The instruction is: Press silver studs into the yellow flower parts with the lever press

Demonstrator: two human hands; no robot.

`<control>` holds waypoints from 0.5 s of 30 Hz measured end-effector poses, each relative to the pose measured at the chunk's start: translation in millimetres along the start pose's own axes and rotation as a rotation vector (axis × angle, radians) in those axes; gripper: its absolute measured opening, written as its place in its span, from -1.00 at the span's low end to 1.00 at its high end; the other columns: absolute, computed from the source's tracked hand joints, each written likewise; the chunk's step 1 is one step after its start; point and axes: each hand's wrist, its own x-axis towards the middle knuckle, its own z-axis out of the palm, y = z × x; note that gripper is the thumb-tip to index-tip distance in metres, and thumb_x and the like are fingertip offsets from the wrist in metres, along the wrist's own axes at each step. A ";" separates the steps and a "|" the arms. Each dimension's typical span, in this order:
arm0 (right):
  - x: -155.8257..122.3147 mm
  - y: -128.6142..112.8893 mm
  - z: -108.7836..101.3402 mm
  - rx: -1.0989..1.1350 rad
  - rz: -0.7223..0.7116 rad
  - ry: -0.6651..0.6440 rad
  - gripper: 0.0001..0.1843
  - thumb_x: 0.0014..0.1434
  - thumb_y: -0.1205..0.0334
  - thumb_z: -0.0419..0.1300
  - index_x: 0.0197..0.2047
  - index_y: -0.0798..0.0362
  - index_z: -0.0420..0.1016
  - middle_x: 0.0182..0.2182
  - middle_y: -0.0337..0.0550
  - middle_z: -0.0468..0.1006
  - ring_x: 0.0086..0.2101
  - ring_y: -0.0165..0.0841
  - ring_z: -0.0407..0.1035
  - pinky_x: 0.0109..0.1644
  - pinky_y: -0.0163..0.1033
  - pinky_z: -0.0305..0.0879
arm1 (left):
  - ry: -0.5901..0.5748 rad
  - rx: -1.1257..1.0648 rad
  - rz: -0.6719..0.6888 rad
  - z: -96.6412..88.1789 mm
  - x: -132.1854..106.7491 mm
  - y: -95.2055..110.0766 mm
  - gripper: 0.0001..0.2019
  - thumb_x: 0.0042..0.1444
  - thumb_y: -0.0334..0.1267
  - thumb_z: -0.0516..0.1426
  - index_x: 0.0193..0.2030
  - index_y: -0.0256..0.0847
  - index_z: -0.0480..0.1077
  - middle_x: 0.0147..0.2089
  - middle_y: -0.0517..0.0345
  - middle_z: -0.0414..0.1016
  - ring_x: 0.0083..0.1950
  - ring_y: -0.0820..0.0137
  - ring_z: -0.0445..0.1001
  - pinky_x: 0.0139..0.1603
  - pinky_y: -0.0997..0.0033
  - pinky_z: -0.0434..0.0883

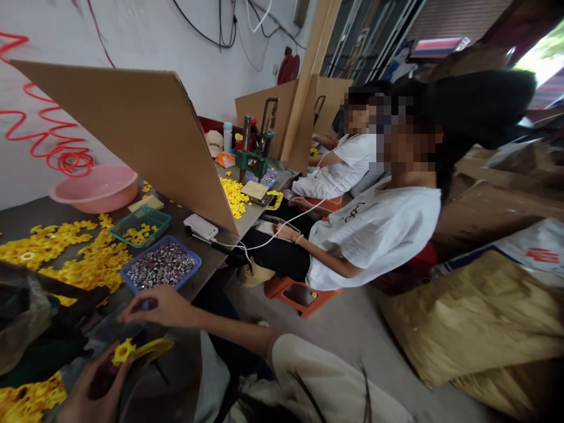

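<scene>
At the lower left, my left hand (94,385) pinches a small yellow gear-shaped plastic piece (124,351) between thumb and finger. A curved yellow piece (155,349) shows right beside it; whether the two are joined I cannot tell. My right hand (165,306) is just above, thumb and forefinger brought together in a pinch. Whatever its fingertips hold is too small to make out. Next to this hand is a blue tray (197,261) full of small shiny pieces. Loose yellow pieces (88,264) lie heaped on the table, with more at the bottom left.
A green basket (165,226) and a pink basin (99,191) stand on the table. A cardboard panel (127,129) rises beyond them. A white power bank (200,226) trails a cable. Dark machine parts (39,329) crowd the left. Two people sit to the right, near large sacks (476,311).
</scene>
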 end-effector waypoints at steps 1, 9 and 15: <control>-4.6 -0.5 7.7 0.008 -0.027 -0.042 -0.87 0.16 0.23 0.31 -0.28 0.12 0.51 -0.18 -0.19 0.62 -0.11 -0.40 0.49 -0.05 -0.42 0.33 | 0.035 -0.072 -0.077 3.2 0.7 4.9 -0.65 -0.06 0.21 0.06 -0.08 0.82 0.29 -0.57 0.65 0.45 -0.49 0.18 0.53 -0.42 0.07 0.47; -14.8 19.1 29.0 -0.133 -0.020 -0.109 -0.85 0.14 0.26 0.33 -0.26 0.16 0.48 -0.19 -0.15 0.58 -0.15 -0.41 0.47 -0.03 -0.42 0.30 | 0.093 -0.143 -0.218 2.1 -2.4 12.3 -0.60 -0.09 0.16 0.17 -0.23 -0.04 0.54 -0.23 0.15 0.63 -0.24 0.12 0.58 -0.29 0.15 0.49; -18.6 21.1 28.5 -0.186 -0.016 -0.123 -0.80 0.18 0.17 0.30 -0.20 0.13 0.53 -0.21 -0.22 0.61 -0.18 -0.45 0.48 -0.12 -0.47 0.29 | 0.103 -0.167 -0.178 3.7 -11.9 16.9 -0.59 0.02 0.15 0.17 -0.21 -0.16 0.49 -0.25 0.06 0.57 -0.30 0.20 0.54 -0.24 0.19 0.49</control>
